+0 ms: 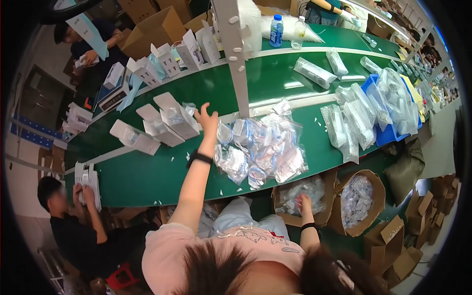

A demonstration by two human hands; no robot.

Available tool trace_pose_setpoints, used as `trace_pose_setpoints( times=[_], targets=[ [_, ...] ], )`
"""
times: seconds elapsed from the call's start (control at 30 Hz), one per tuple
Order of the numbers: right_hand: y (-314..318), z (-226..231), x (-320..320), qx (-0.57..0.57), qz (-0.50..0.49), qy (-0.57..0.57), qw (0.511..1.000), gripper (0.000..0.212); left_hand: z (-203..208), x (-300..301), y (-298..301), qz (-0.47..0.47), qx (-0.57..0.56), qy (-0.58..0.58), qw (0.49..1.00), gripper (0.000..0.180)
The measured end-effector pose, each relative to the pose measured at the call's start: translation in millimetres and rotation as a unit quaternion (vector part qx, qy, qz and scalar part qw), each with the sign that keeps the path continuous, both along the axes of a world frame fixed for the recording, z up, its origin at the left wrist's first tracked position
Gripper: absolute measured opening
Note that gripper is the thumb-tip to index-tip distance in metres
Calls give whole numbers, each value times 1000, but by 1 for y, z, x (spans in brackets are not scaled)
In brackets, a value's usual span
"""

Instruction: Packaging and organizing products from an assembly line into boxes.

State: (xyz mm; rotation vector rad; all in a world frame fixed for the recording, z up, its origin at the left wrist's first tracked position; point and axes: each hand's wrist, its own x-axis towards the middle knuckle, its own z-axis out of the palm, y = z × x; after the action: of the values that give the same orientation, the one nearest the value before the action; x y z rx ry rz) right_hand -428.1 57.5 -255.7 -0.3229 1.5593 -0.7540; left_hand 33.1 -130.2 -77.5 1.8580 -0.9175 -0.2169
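Observation:
My left hand (207,118) is raised over the green bench, its fingers spread and holding nothing. Just left of it stands an open white carton (175,118) with a clear plastic bag (189,108) poking out of the top. Two more open white cartons (133,137) lean alongside. To the right of my left wrist lies a heap of clear bags (265,147) with coiled pale tubes or cables inside. Below the bench edge, my right hand (304,202) reaches into a brown cardboard box (322,214) of clear plastic packets; its fingers are partly hidden among them.
A metal post (235,64) rises behind the heap. Bubble-wrapped packages (350,115) and a filled blue bin (415,127) are to the right. A round-topped carton (382,194) of small packets sits beside my right arm. Two bottles (276,32) stand at the back; co-workers (73,216) sit left.

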Motion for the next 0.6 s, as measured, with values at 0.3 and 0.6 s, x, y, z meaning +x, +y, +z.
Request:
trace_pose_setpoints(
  times=[0.3, 0.6],
  targets=[
    [48, 47, -17, -75, 176, 167, 967, 21, -55, 76, -108, 205, 298, 87, 928, 59],
    [5, 61, -42, -96, 14, 224, 970, 13, -27, 28, -81, 168, 263, 19, 950, 71]
  ],
)
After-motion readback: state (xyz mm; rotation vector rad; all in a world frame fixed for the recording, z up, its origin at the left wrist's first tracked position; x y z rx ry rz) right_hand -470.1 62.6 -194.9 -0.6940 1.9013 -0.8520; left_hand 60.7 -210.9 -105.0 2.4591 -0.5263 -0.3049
